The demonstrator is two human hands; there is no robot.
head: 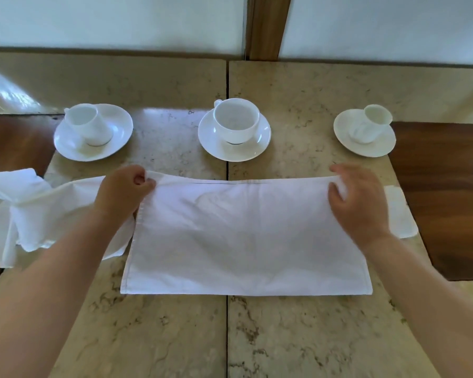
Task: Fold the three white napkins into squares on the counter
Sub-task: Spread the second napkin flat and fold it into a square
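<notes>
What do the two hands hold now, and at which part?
Both hold the flat napkin by its far edge: the left hand pinches the far-left corner, the right hand the far-right corner.

Marble counter [298,336] carrying three saucers with cups along upper frame; flat white napkin [243,241] lying centre; crumpled napkin [25,211] lying left; folded napkin [400,214] lying right.

No writing, label, brand, number or sign can be read anywhere in the head view. The white cloth napkin [243,236] spread on the beige marble bench [298,336] is plain, and the three white china cups on saucers (along the bench's far edge) carry no legible mark.
</notes>
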